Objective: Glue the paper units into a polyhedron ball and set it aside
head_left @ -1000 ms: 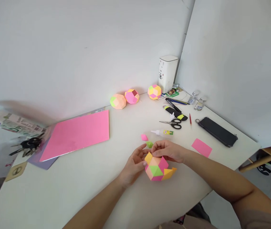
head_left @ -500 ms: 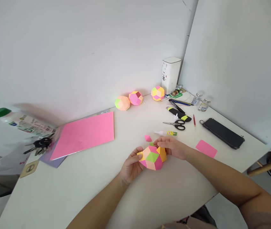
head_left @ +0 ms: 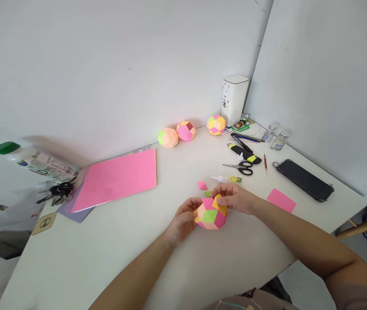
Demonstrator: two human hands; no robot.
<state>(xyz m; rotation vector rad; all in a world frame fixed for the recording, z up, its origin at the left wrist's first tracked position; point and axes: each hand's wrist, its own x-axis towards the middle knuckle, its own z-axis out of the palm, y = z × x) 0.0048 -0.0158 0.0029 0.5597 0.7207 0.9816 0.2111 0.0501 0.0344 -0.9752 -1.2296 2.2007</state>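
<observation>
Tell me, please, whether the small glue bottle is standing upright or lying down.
Lying down: the glue bottle rests on its side on the table, white nozzle pointing left, just beyond the right hand.

No text is legible (the bottle (head_left: 41,165) label is blurred).

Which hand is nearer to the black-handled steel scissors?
Right. The right hand lies just nearer the camera than the black-handled steel scissors; the left hand, across the multicoloured paper ball, is farther.
</observation>
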